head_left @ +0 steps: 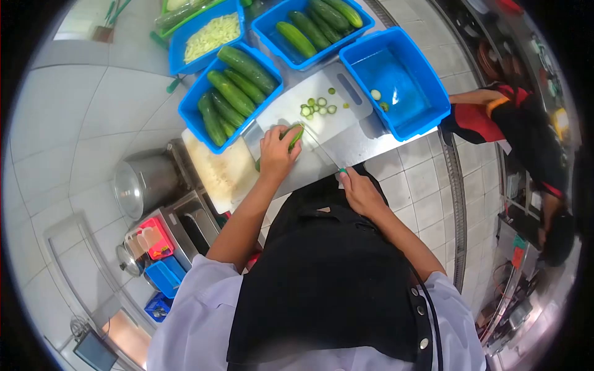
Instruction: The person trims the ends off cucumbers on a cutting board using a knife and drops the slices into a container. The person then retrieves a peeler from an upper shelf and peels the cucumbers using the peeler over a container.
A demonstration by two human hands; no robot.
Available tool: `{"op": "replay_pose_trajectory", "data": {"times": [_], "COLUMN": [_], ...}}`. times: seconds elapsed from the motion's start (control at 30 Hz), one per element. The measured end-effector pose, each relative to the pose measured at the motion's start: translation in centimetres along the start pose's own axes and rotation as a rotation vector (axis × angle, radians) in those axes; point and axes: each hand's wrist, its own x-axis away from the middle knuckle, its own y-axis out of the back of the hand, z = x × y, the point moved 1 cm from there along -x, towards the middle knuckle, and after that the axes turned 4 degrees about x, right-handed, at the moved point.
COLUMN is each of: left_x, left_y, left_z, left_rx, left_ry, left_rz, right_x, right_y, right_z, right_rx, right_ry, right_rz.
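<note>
My left hand (279, 153) presses a cucumber (293, 136) down on the white cutting board (281, 114), its fingers curled over it and hiding much of it. In my right hand (364, 195) is a knife (322, 149) with a green handle, its blade pointing toward the cucumber's end. Several cut cucumber ends (318, 107) lie scattered on the board beyond the blade. Left of the board, a blue bin (204, 137) holds several whole cucumbers. Another blue bin (399, 127) stands to the right with a few cut ends inside.
More cucumbers fill a blue bin (277, 49) at the back. Beside it, another bin (179, 55) holds pale shredded vegetable (212, 38). A worn board (213, 173) lies at the table's left end, near a metal pot (145, 183). A co-worker (495, 117) is at the right.
</note>
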Motion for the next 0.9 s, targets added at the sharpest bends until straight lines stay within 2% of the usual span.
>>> {"op": "replay_pose_trajectory", "data": {"times": [0.4,0.57,0.67,0.73,0.83,0.9], "left_x": [-0.4,-0.3,-0.2,-0.1,-0.4,0.0], "left_y": [0.3,0.3,-0.2,0.4,0.5,1.3], "left_z": [0.5,0.5,1.0,0.8,1.3,1.3], "left_rx": [0.013,-0.040,-0.028,-0.016,-0.001,-0.010], "left_ry": [-0.026,-0.040,-0.040,-0.027,0.020,0.077], "left_rz": [-0.002,0.013,-0.009,-0.006,0.010,0.013], "right_x": [-0.8,-2.9,-4.3,-3.5,-3.5,-3.8], "right_y": [3.7,1.0,-0.7,-2.1,-2.9,-2.3], "right_z": [1.2,-1.0,-2.4,-2.1,-2.1,-2.9], "right_rx": [0.087,0.130,0.085,0.106,0.155,0.133], "right_ry": [-0.012,-0.006,0.108,0.016,0.003,0.088], "right_rz": [0.102,0.143,0.068,-0.003,-0.028,-0.011]}}
